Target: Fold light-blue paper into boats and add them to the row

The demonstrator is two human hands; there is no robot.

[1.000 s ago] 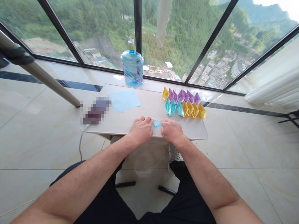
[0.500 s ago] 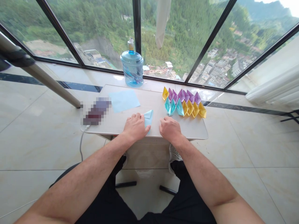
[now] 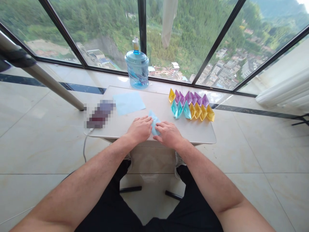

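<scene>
A small folded sheet of light-blue paper (image 3: 154,121) lies near the front edge of the table, partly covered by my fingers. My left hand (image 3: 140,129) grips its left side, fingers close together and thumb hidden. From the right, my right hand (image 3: 168,132) has its fingertips on the paper, with the thumb at the lower edge. Farther back on the table a flat light-blue sheet (image 3: 129,103) lies by itself. To the right stand two rows of folded paper boats: purple ones (image 3: 188,97), turquoise ones (image 3: 187,110) and yellow ones (image 3: 204,112).
A blue water jug (image 3: 137,69) stands behind the table (image 3: 195,132) by the window. On the table's left is a blurred-out object (image 3: 100,114) with a cable (image 3: 84,146). A slanting pole (image 3: 58,85) rises at the left.
My right hand has moved left from the bare tabletop onto the folded paper. The paper has turned, and its far point now leans left. My left hand has shifted only slightly.
</scene>
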